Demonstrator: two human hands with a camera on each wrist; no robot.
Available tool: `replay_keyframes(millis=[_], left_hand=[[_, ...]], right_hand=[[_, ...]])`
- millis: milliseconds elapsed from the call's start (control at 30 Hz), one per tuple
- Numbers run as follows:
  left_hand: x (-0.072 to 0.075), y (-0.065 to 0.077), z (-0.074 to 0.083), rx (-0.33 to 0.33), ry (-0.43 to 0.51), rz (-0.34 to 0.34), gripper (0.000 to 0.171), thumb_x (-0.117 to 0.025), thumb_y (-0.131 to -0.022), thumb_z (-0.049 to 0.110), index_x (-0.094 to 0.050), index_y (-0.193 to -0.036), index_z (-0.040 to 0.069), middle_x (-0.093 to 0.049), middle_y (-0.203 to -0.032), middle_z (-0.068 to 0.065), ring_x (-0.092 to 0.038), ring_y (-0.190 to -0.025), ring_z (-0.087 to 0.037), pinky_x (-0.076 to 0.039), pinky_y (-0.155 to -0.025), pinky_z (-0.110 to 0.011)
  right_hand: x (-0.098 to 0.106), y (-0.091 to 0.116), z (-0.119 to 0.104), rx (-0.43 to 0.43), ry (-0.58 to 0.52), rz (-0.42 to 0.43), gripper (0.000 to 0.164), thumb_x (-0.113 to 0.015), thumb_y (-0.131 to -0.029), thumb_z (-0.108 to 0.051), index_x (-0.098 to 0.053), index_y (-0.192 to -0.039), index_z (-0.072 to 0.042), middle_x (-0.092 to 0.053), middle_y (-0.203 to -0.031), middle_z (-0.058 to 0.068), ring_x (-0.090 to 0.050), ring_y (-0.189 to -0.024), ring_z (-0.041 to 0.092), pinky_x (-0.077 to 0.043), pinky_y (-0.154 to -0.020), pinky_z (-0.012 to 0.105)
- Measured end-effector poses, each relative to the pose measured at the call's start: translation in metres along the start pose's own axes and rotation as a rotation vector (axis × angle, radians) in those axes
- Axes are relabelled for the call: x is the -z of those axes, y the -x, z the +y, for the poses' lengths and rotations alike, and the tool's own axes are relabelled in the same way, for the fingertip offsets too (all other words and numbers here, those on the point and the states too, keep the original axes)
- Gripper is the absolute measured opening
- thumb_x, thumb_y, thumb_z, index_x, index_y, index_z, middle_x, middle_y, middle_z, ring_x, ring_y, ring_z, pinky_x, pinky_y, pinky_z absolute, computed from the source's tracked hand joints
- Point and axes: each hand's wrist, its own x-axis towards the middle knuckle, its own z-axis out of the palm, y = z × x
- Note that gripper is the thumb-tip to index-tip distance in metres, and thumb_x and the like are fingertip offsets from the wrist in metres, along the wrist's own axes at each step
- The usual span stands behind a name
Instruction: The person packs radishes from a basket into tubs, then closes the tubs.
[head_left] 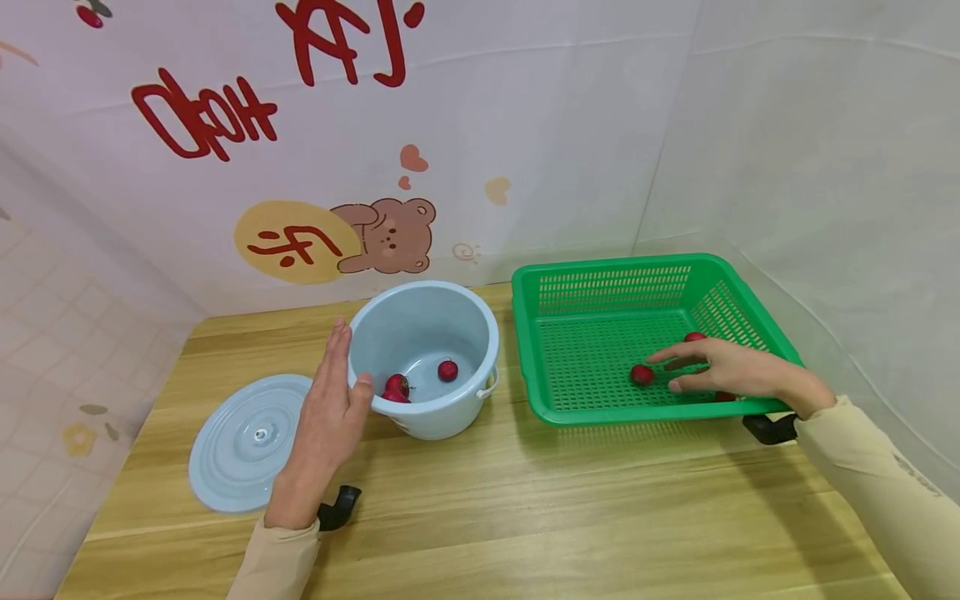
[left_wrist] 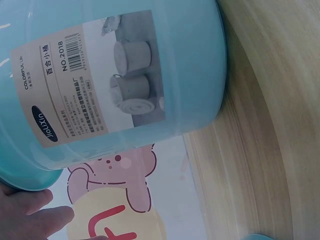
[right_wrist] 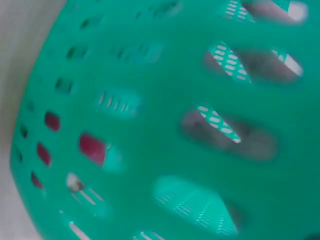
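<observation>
My left hand point(head_left: 326, 417) is held upright against the near left rim of a light blue plastic bucket point(head_left: 442, 419), its fingers straight. Inside the bucket are a red radish point(head_left: 447, 370) and more radishes point(head_left: 396, 385) grouped at the near left. Over the green basket point(head_left: 555, 414) my right hand point(head_left: 738, 367) reaches in from the right, fingers loosely bent and holding nothing. Its fingertips are just right of one radish point(head_left: 642, 375). Another radish point(head_left: 695, 337) lies behind that hand, and one point(head_left: 725, 397) is partly hidden beneath it. The right wrist view mostly shows the basket's slotted wall point(right_wrist: 160, 80).
A light blue lid point(head_left: 225, 450) lies on the wooden table point(head_left: 525, 517), left of the bucket and partly behind my left arm. A white printed sheet point(head_left: 570, 125) hangs close behind the bucket and basket. The bucket's handle point(head_left: 489, 385) hangs on its right side.
</observation>
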Motion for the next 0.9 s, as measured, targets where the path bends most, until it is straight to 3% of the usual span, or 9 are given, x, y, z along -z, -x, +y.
replay_keyframes(millis=[267, 467, 600, 900], left_hand=[[0.0, 0.0, 0.0, 0.0, 0.005, 0.0, 0.072, -0.041, -0.11, 0.046, -0.021, -0.164, 0.003, -0.016, -0.173, -0.01, -0.019, -0.157, -0.033, -0.029, -0.117, -0.066], [0.0, 0.001, -0.001, 0.003, 0.011, 0.002, 0.071, -0.041, -0.11, 0.044, -0.021, -0.164, 0.002, -0.015, -0.173, -0.005, -0.02, -0.157, -0.032, -0.028, -0.117, -0.065], [0.0, 0.001, -0.001, 0.003, 0.005, 0.005, 0.07, -0.042, -0.11, 0.042, -0.022, -0.164, 0.002, -0.015, -0.173, -0.005, -0.02, -0.157, -0.033, -0.029, -0.117, -0.066], [0.0, 0.001, 0.0, 0.0, -0.002, 0.003, 0.07, -0.042, -0.11, 0.04, -0.021, -0.165, 0.003, -0.017, -0.172, -0.011, -0.02, -0.157, -0.032, -0.029, -0.117, -0.066]], right_hand=[[0.001, 0.011, -0.022, -0.026, 0.035, 0.179, 0.04, -0.062, -0.105, -0.036, -0.066, -0.138, -0.014, -0.068, -0.133, 0.009, -0.068, -0.113, 0.026, -0.056, -0.082, 0.032], [-0.003, 0.005, -0.03, -0.006, 0.069, 0.243, 0.037, -0.063, -0.104, -0.034, -0.069, -0.134, -0.014, -0.07, -0.13, 0.002, -0.068, -0.112, 0.022, -0.056, -0.086, 0.031], [-0.008, -0.006, -0.031, 0.014, 0.044, 0.235, 0.035, -0.066, -0.103, -0.031, -0.07, -0.133, -0.013, -0.071, -0.129, 0.005, -0.067, -0.113, 0.023, -0.055, -0.09, 0.035], [-0.015, -0.022, -0.026, 0.004, -0.057, 0.09, 0.048, -0.068, -0.101, -0.034, -0.063, -0.142, -0.009, -0.064, -0.138, 0.015, -0.058, -0.129, 0.037, -0.052, -0.097, 0.053]])
